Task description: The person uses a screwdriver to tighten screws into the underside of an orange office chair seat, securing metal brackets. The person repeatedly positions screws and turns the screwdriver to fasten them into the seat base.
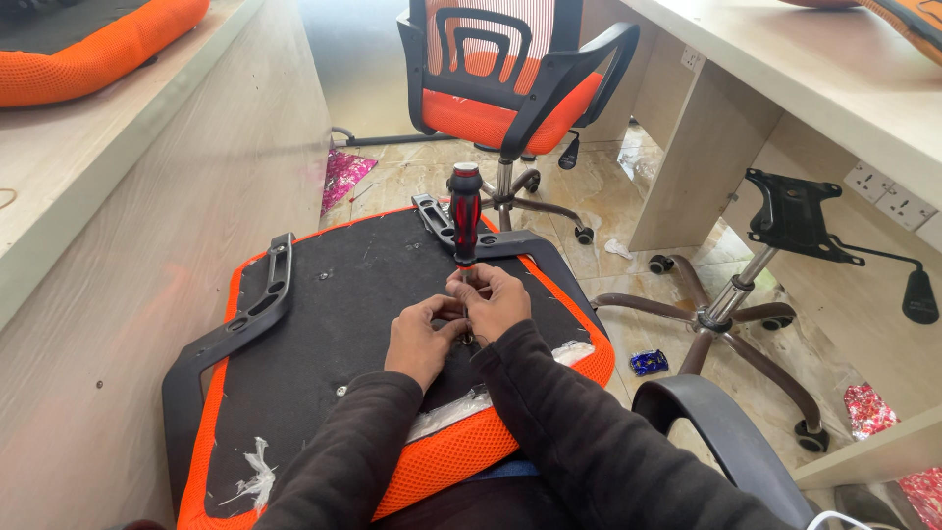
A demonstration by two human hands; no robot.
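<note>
Floor tiles [432, 186] spread wide ahead, bounded on the left by a pale wooden surface [118, 245] and on the right by another pale desk [785, 79], with an assembled orange office chair [510, 79] standing in the gap beyond. Nearer, an upturned orange seat pad [324, 334] rests across the person's lap, black underside up, with a black armrest bracket [257, 304] along its left edge and another bracket [437, 221] at its far edge. A wheeled chair base [726, 314] with its gas column stands well apart on the right, and a loose black armrest [706, 422] lies close by the person's right knee. Judging by the pose, a screw is being set into the underside: a red-and-black screwdriver [465, 211] stands upright near the middle of the pad, its tip hidden between the fingers. The left hand [424, 334] is pinched narrow at the foot of the shaft, and the right hand [496, 299] is curled around the shaft just above it. Turning calls for a grip higher on the handle, which has open air all round; the left wall crowds that elbow.
</note>
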